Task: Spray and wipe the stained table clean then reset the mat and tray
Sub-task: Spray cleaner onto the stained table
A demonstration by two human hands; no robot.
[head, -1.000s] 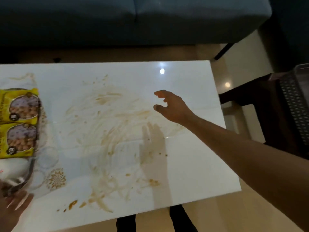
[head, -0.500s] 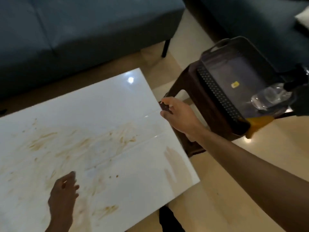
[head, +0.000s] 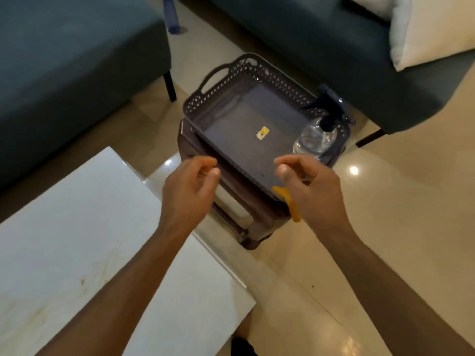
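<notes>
The tabletop [head: 77, 227] looks glossy and smooth, the tray [head: 246, 73] is perforated matt plastic, the spray bottle [head: 314, 140] clear plastic.

1. The left hand [head: 189, 187] is bare. It has no glove on it.
2. The right hand [head: 312, 187] is bare too, with no glove.
3. Both arms are bare from the wrist all the way down to the edge of the picture at 6 o'clock. No sleeve shows on them.
4. No watch or band shows on either wrist.
5. A thumbnail shows on the right hand, short and plain.
6. The fingers on both hands look blurry, so small things like rings are hard to tell.
</notes>
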